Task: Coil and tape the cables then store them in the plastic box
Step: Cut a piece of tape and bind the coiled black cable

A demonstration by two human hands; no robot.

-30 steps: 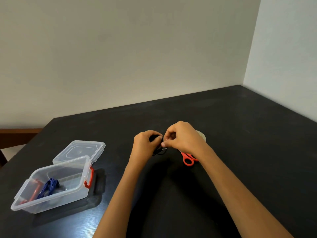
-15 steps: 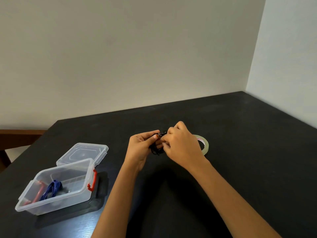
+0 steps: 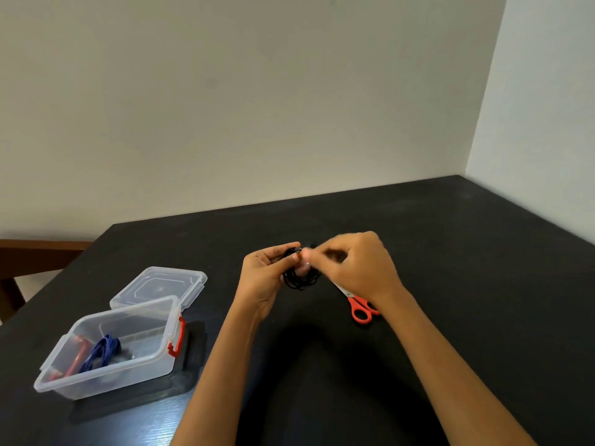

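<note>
1. Pale walls met in a corner behind the black table (image 3: 450,252); the head camera was the only view.
2. The left hand (image 3: 264,278) was curled round a small black cable coil (image 3: 301,280), thumb and fingertips clamping its upper edge just above the tabletop.
3. The right hand (image 3: 363,268) was bent in against the same coil, its fingertips pinching at the top. They were blurred, so I could not tell whether they held tape or the cable's loose end.
4. The step in hand looked like binding the coil. To do it well, the left hand would need to squeeze the loops flat and together. The right would then draw the wrap snug across all strands, with the free end tucked under so that nothing sprang loose.
5. The coil sat between the two hands, touching both.
6. Red-handled scissors (image 3: 362,312) lay just under and behind the right wrist.
7. The plastic box (image 3: 109,358) stood open, well off to the left of the left forearm. Its lid (image 3: 157,284) was folded back, and a blue cable (image 3: 101,350) and a red cable (image 3: 77,355) were already inside.
</note>
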